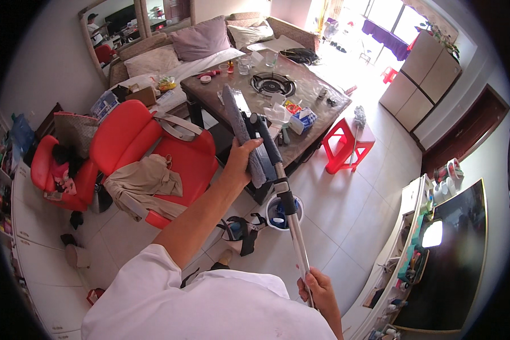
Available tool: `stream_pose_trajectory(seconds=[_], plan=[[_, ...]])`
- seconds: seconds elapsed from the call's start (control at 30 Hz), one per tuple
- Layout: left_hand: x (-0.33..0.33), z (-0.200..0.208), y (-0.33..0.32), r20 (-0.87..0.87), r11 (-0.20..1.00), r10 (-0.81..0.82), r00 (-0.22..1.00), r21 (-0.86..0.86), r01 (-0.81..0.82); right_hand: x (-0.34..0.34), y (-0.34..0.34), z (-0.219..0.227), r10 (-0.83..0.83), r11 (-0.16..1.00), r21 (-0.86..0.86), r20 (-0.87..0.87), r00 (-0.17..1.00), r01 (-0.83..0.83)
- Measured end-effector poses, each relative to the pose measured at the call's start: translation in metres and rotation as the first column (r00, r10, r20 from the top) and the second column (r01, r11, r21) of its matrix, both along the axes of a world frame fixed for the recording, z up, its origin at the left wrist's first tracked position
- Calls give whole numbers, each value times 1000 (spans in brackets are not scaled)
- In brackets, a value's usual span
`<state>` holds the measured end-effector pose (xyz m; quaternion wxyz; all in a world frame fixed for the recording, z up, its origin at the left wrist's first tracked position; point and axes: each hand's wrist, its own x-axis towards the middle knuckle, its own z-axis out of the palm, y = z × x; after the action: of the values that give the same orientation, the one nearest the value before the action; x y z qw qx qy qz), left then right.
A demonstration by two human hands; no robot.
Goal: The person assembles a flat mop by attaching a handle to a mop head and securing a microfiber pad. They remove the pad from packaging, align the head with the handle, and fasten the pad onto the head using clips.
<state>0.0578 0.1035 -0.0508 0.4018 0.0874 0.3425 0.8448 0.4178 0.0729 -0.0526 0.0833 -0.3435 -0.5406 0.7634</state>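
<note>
A flat mop with a grey fluffy pad (241,122) and a silver pole (298,241) is raised in front of me, its head tilted up near the table's edge. My left hand (245,156) is closed on the mop head by the pad, below the dark swivel joint. Lower down, my right hand (319,288) wraps round the pole near its bottom end. Beneath the pole, a white bucket (298,211) with blue parts inside stands on the tiled floor.
Left of my arm is a red chair (122,133) with beige clothing (147,181) on it. The table (212,102) carries a gas burner (273,85), glasses and packets. A red stool (340,144) stands to the right. Sandals (241,233) lie beside the bucket; a television (453,260) is far right.
</note>
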Motion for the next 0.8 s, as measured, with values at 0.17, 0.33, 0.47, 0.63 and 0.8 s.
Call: stream_pose_trajectory(seconds=[0.17, 0.33, 0.47, 0.63, 0.8], plan=[[12, 15, -6, -113, 998, 8, 994, -67, -16, -4, -2, 9, 19, 962, -273, -20, 1000, -23], [27, 20, -4, -151, 993, -112, 982, 14, 115, -1, -2, -16, -53, 815, -562, -316, 947, -142], [24, 14, -1, -145, 988, -130, 981, 59, 140, -2, -3, -29, -66, 745, -616, -449, 891, -256], [26, 13, -3, -168, 994, -89, 982, 44, 97, -20, -10, -17, -49, 993, -109, -140, 989, 34], [28, 12, -4, -190, 990, -104, 976, 78, 121, -23, -13, -30, -96, 973, 199, -89, 991, 113]])
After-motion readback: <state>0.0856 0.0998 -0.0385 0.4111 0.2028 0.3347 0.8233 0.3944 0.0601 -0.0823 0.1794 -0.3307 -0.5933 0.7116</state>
